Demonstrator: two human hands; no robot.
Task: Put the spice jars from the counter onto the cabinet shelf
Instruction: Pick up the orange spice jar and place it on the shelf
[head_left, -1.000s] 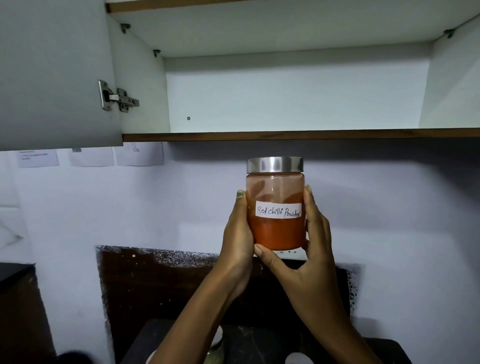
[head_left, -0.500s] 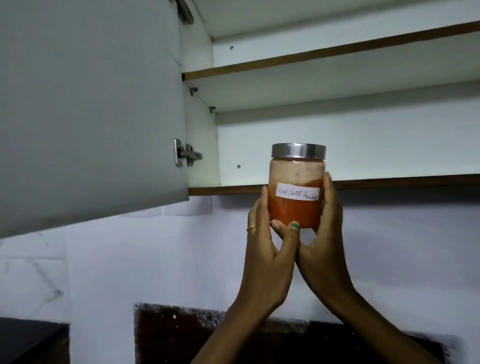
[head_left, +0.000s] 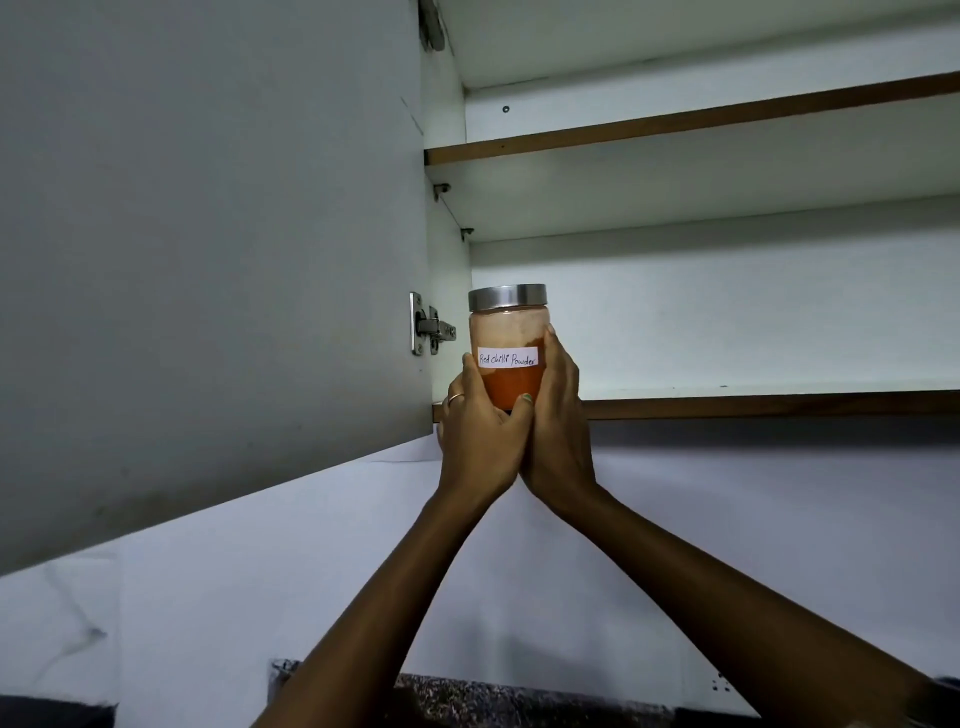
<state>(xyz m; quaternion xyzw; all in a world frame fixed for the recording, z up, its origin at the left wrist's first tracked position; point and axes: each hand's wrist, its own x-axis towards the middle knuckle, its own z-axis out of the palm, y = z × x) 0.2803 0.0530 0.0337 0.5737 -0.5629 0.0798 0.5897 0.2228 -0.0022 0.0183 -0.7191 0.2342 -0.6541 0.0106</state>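
A glass spice jar (head_left: 508, 338) with a steel lid, orange-red powder and a white label reading "Red chilli Powder" is held upright at the left end of the lower cabinet shelf (head_left: 753, 404). My left hand (head_left: 480, 431) wraps its lower left side and front, a ring on one finger. My right hand (head_left: 558, 415) grips its right side. The jar's base is hidden behind my fingers, so I cannot tell whether it touches the shelf.
The open cabinet door (head_left: 208, 260) hangs close on the left, its hinge (head_left: 431, 328) right beside the jar. An upper shelf (head_left: 675, 124) sits above. The lower shelf stretches bare to the right. A dark stone backsplash edge (head_left: 467, 701) shows below.
Both hands have lifted the jar from below the cabinet up to shelf level and toward the left corner. My view has tilted upward, so the counter has dropped out of sight.
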